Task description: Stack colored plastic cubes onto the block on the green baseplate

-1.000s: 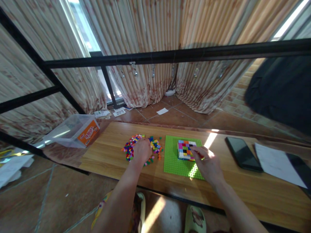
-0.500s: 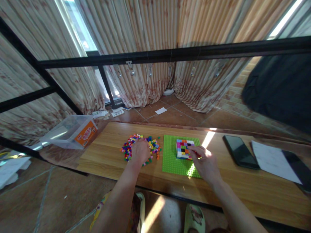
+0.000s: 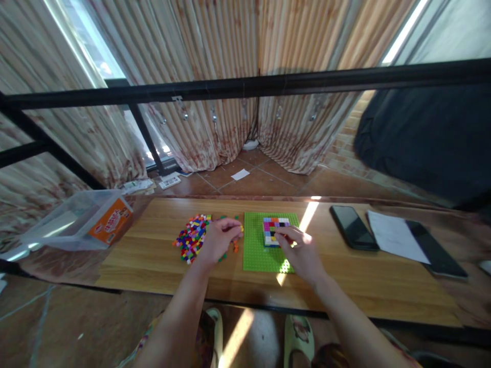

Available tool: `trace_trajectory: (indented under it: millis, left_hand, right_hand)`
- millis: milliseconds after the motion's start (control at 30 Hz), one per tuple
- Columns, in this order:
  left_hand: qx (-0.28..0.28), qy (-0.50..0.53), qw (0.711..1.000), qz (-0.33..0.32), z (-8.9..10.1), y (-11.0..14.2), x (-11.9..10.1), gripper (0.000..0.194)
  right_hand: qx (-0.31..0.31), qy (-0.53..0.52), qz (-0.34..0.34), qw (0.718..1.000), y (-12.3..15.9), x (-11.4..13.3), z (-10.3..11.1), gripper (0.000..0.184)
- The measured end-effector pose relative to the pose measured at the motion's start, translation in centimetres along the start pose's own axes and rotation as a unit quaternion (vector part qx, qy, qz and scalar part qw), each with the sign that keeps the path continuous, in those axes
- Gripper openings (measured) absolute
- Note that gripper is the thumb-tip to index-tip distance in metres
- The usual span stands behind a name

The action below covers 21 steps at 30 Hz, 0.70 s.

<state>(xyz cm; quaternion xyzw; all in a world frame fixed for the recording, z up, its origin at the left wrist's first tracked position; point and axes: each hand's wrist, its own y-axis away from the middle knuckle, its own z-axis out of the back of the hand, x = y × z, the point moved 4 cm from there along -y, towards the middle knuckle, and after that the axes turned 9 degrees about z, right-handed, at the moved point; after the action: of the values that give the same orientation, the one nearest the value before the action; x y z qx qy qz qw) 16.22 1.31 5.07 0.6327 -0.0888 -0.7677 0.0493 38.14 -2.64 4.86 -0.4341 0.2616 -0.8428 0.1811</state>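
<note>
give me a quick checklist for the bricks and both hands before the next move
1. Green baseplate flat on the table: ok.
2. Brick build resting on the baseplate: ok, partly covered by the right hand.
3. Left hand has a brick: ok, a small yellow brick appears pinched at its fingertips.
4. Right hand has a brick: cannot tell, its fingertips are at the build and too small to read.
5. Loose bricks within reach: ok, piled beside the left hand.
6. Phone apart from the baseplate: ok.
</note>
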Motion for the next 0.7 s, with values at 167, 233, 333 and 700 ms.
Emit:
trace_trajectory:
  millis: [167,233,333,700]
  left_hand:
    - [0.063,0.167,0.983,0.045,-4.1,1.0,0.0,0.019]
    - [0.088,0.169,0.981,0.035,-5.2,1.4,-0.1,0.016]
    - [0.115,0.159,0.981,0.004,-6.4,1.6,-0.2,0.011]
    - [-0.019,0.006,0.999,0.045,-4.9,-0.9,2.3,0.007]
  right_hand:
    - [0.012,-0.077,-0.016,0.997,0.2,1.3,-1.0,0.016]
    - [0.013,-0.094,-0.025,0.995,0.4,1.5,-1.3,0.017]
    - [0.008,-0.126,-0.046,0.991,0.5,1.5,-1.5,0.018]
    - [0.038,-0.016,-0.108,0.993,0.5,-3.5,1.8,0.023]
